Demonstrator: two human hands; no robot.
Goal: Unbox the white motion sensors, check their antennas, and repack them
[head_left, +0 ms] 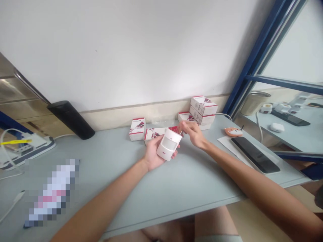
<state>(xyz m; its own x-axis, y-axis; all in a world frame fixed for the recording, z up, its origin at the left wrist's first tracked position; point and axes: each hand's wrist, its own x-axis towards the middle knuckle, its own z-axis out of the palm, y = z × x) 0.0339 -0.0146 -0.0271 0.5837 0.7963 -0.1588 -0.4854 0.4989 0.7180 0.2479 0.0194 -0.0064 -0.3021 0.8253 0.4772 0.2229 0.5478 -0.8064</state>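
Note:
A white motion sensor [169, 145] with a curved lens window and a small red mark is tilted in my left hand [153, 155], whose fingers wrap behind it. At the sensor's upper right edge, my right hand [192, 132] is closed in a pinch. Something thin seems to be between its fingertips, too small to make out. Just behind the hands lies a red and white box [152, 133], partly hidden by the sensor. Another small box [137, 129] stands to its left. Behind my right hand are stacked boxes [203, 110] of the same print.
On the grey desk [151, 198], a phone [254, 154] and an orange animal-shaped object [232, 131] lie at right. A black cylinder [72, 119] leans at left, near a power strip [30, 148] and a blurred-out item [52, 195]. Blue-framed glass [285, 117] borders the right.

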